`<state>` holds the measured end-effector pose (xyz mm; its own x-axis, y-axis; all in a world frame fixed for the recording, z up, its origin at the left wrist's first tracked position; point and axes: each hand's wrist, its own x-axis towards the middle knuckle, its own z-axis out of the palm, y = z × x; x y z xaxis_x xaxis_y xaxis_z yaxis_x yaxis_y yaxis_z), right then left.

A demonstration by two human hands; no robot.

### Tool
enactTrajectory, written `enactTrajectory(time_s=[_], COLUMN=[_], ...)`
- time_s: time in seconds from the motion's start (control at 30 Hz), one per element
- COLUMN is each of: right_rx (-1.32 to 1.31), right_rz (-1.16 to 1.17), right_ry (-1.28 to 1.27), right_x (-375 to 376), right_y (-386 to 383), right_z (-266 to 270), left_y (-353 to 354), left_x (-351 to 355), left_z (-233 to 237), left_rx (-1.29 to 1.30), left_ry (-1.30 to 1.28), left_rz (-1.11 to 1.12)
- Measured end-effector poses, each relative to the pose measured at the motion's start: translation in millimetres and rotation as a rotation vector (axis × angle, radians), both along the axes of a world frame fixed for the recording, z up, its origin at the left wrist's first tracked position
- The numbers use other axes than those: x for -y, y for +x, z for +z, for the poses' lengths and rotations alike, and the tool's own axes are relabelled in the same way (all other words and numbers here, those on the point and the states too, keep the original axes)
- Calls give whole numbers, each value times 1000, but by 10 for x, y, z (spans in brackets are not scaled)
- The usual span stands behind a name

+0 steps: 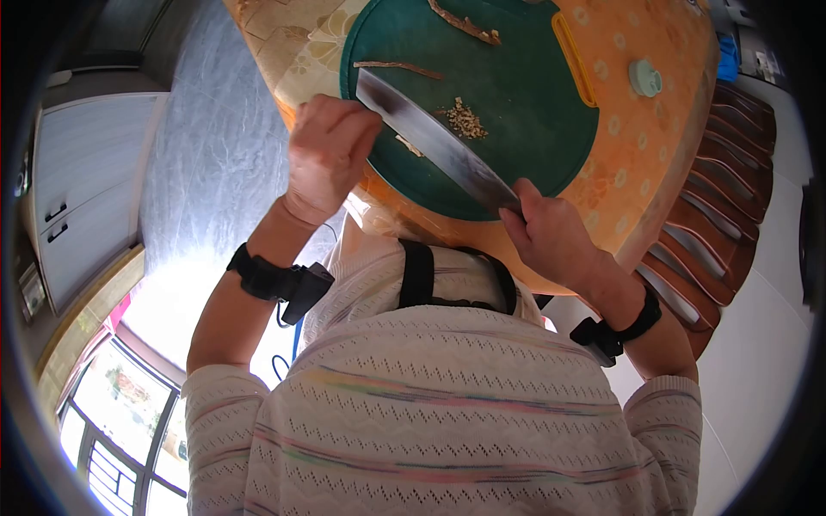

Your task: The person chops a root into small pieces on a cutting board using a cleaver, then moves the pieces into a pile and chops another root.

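My right hand (551,234) is closed round the handle end of a large knife (439,144), whose blade lies diagonally over a round green cutting board (533,112). My left hand (331,148) is at the board's left edge near the blade's tip, fingers curled together; what they hold, if anything, is hidden. Beside the blade's lower edge lies a small pale piece (409,145). Chopped bits (465,119) form a small heap just beyond the blade. A thin brown stick (397,68) and a thicker brown stick (465,21) lie farther up on the board.
The board rests on a table with an orange patterned cover (632,163). A pale green cap-like object (644,78) sits right of the board. Brown slatted chairs (710,215) stand beyond the table's right edge. At the left are pale cabinets (90,189).
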<state>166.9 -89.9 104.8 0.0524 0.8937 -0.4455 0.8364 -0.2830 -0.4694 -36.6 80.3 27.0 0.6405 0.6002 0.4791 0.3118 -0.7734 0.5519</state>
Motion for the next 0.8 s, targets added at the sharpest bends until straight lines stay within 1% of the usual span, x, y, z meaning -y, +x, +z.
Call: enactTrajectory(time_s=[0.03,0.1,0.17,0.23,0.3,0.4,0.5,0.6,0.73,0.8], right_rx=[0,16,20,27,33,29,42,43,50,53], right_rz=[0,18,15,12,9,8,9,3,2,8], right_ry=[0,10,11,10,11,2,5,-10,-26,-33], right_x=[2,4,1,10,18,13,11,22,29,33], right_y=[-1,-9,-25,-37,-46,-57,-69,-71,-88,-93], right_z=[0,-1,0,-2,-1,28,37,-1,0,-10], left_y=[-11,-12,18,60,139,233,321,383,507,573], left_x=[-43,-127,-204,-264,-334,-418,-444,-487,-483,-490], left_z=[33,95,165,236,279,331,492,491,412,397], left_rx=[6,-7,50,57,105,158,161,151,172,136], left_ry=[16,19,29,26,89,40,109,146,116,150], left_rz=[50,66,113,110,115,127,92,40,23,13])
